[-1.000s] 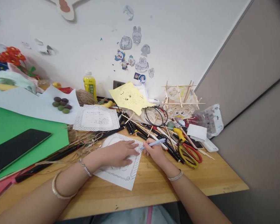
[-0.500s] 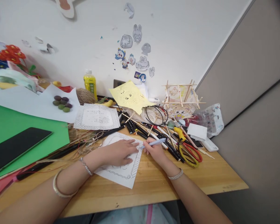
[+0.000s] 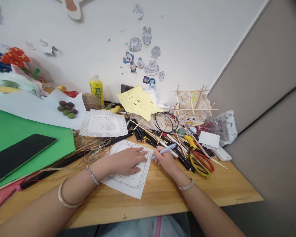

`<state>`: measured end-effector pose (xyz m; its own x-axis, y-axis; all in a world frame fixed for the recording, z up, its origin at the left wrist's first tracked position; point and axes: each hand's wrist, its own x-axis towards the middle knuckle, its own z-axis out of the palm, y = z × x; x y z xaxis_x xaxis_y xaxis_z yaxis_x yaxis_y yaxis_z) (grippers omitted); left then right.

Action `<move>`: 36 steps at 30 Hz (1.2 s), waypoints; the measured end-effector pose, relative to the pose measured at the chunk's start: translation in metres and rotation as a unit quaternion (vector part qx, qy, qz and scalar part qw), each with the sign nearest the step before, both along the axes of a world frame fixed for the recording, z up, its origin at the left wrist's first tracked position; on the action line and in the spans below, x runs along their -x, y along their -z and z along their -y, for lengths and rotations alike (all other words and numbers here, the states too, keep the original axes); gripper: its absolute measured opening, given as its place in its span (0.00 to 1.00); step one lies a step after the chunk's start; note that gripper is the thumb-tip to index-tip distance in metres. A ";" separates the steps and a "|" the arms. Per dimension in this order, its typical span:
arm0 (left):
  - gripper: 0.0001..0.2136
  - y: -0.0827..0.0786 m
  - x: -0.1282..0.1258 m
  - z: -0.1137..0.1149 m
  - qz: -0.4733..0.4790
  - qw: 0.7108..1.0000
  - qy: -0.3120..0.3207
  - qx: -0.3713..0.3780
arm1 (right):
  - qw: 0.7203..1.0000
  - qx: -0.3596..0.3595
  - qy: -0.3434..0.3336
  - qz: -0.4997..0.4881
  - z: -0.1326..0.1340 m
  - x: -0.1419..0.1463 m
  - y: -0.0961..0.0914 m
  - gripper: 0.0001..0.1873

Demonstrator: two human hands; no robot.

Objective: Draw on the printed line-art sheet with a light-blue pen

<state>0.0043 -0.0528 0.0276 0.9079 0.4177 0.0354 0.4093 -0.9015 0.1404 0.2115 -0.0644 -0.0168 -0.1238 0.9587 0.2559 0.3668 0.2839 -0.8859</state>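
Observation:
My left hand (image 3: 128,161) lies flat, fingers spread, on a white sheet of paper (image 3: 135,189) and covers its middle. Hatched and wavy lines form a border along the sheet's edges. In my right hand (image 3: 164,161) is a light blue pen (image 3: 167,149), pinched between the fingers, its tip down at the sheet's right edge near the upper corner. Behind the left hand rests a second drawn sheet (image 3: 103,123) with a checked border and a small picture on it.
Beyond my right hand lie several black markers (image 3: 184,159), wooden sticks, and scissors (image 3: 199,166) with yellow handles. A stick frame (image 3: 192,108) stands at the back right. Left are a black tablet (image 3: 19,158) on green card (image 3: 59,138), and a yellow-labelled bottle (image 3: 96,89).
The pen has tilted slightly more upright in my right hand, and its tip sits a little lower along the sheet's edge. My left hand stays in place on the paper.

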 end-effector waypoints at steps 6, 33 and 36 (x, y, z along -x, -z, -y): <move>0.18 0.002 0.000 -0.001 0.008 1.000 0.003 -0.007 | 1.000 -0.002 0.000 -0.004 0.001 0.001 -0.001 0.16; 0.15 0.004 0.001 -0.002 0.019 1.000 0.012 -0.008 | 1.000 0.000 -0.018 -0.004 0.003 -0.001 0.001 0.16; 0.16 0.005 0.000 -0.002 0.009 1.000 0.007 -0.006 | 1.000 0.004 -0.013 -0.008 0.003 0.000 0.002 0.16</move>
